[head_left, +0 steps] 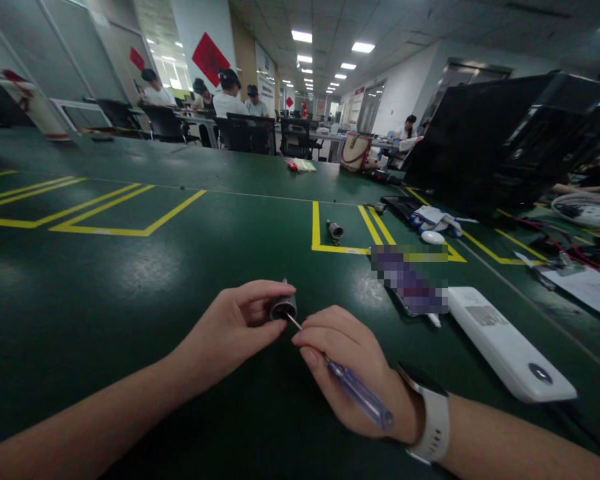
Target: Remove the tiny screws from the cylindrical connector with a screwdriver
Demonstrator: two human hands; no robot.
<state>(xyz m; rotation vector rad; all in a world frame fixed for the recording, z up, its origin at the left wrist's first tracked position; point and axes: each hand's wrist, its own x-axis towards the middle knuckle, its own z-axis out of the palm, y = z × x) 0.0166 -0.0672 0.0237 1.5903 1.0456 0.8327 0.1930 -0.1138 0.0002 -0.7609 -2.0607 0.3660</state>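
Observation:
My left hand (240, 317) is closed around a small dark-grey metal cylindrical part (284, 307), its round open end turned toward me. My right hand (343, 363) grips a screwdriver (363, 393) with a clear purplish handle, held slantwise like a pen. The thin metal shaft points into the open end of the cylinder; the tip itself is hidden there. Both hands are just above the green table (190, 287). A similar metal cylindrical part (335, 230) lies farther off inside a yellow-taped box, with tiny dark bits beside it.
To the right lie a pixelated phone-like object (410, 283), a white power-bank-like device (510, 343), a white oval object (433, 237) and white-and-blue gloves (437, 219). A large black monitor (485, 133) stands behind. A bag (356, 152) is at the far edge. Several people sit beyond.

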